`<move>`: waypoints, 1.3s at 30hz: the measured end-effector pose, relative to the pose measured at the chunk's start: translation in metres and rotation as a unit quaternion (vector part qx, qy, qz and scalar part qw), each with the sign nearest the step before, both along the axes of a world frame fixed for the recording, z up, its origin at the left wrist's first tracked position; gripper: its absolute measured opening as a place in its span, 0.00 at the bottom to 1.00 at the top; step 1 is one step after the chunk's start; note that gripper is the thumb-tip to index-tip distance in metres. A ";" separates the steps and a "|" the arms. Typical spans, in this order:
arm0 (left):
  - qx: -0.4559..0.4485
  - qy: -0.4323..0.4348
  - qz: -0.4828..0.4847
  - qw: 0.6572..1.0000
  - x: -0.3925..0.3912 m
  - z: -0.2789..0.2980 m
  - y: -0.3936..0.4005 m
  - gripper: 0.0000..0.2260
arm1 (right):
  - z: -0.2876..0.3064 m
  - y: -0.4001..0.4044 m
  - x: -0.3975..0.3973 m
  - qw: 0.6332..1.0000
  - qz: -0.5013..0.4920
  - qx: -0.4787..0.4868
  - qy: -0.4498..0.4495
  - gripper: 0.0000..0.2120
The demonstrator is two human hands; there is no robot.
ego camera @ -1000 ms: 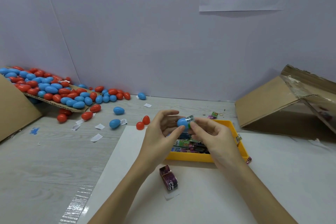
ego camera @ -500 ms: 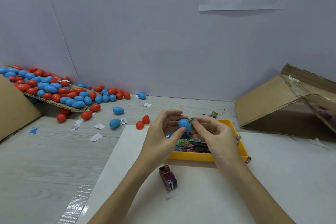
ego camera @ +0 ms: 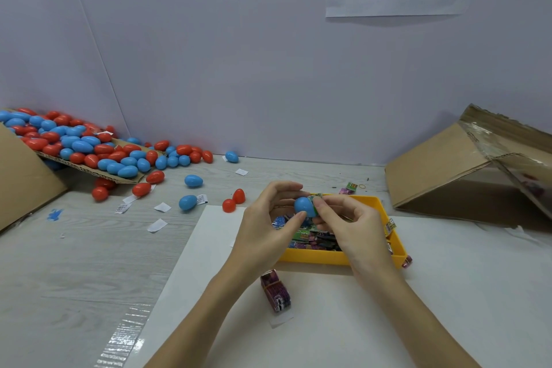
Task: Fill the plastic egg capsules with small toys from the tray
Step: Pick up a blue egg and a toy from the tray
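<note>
My left hand pinches a blue egg capsule half above the yellow tray. My right hand presses a small green toy packet against the capsule's open side. The tray holds several small wrapped toys. A banded bundle of purple toy packets lies on the white sheet just in front of the tray.
Red and blue egg capsules are heaped on a cardboard flap at the far left, with loose ones and paper slips scattered nearby. Two red halves sit beside the tray. An open cardboard box lies at the right.
Both hands stay together over the tray; the right fingers have pushed the green packet closer into the blue capsule half. Nothing else has moved.
</note>
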State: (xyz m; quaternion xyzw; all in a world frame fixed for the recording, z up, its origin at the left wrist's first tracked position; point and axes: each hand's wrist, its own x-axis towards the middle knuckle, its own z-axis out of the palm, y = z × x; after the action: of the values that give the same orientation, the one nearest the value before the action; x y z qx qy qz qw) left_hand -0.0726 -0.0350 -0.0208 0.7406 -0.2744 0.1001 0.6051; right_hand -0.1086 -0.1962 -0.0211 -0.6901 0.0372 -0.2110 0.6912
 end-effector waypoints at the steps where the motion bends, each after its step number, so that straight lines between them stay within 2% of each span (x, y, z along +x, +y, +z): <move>1: 0.000 0.000 0.000 1.000 0.000 0.000 0.000 0.18 | 0.000 0.000 0.000 1.000 0.001 -0.003 0.001 0.05; 10: -0.011 -0.001 0.003 1.000 -0.001 -0.002 -0.001 0.14 | 0.005 0.003 -0.004 1.000 0.015 -0.012 0.013 0.09; 14: -0.028 0.004 0.009 1.000 -0.001 -0.001 0.001 0.16 | 0.009 0.005 -0.006 1.000 0.025 0.004 0.016 0.09; 18: -0.049 -0.010 0.015 0.999 -0.002 -0.002 0.000 0.20 | 0.013 0.007 -0.007 0.998 0.045 0.026 0.032 0.11; 23: -0.014 -0.070 0.013 0.997 -0.006 0.000 -0.004 0.24 | 0.018 0.008 -0.009 0.989 0.073 0.114 0.058 0.16; 32: 0.057 -0.160 0.016 0.985 -0.006 -0.001 -0.006 0.24 | 0.022 0.007 -0.011 0.938 0.176 0.272 0.121 0.14; 35: 0.051 -0.147 0.028 0.987 -0.006 0.000 -0.005 0.25 | 0.024 0.008 -0.011 0.914 0.195 0.323 0.148 0.13; 39: 0.045 -0.142 0.037 0.988 -0.006 0.002 -0.004 0.19 | 0.027 0.011 -0.013 0.892 0.220 0.354 0.177 0.17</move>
State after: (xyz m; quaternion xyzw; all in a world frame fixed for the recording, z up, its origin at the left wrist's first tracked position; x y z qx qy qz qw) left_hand -0.0786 -0.0391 -0.0192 0.7552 -0.3342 0.2143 0.5216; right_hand -0.1211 -0.1856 0.0055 -0.4161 0.0781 0.0989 0.9006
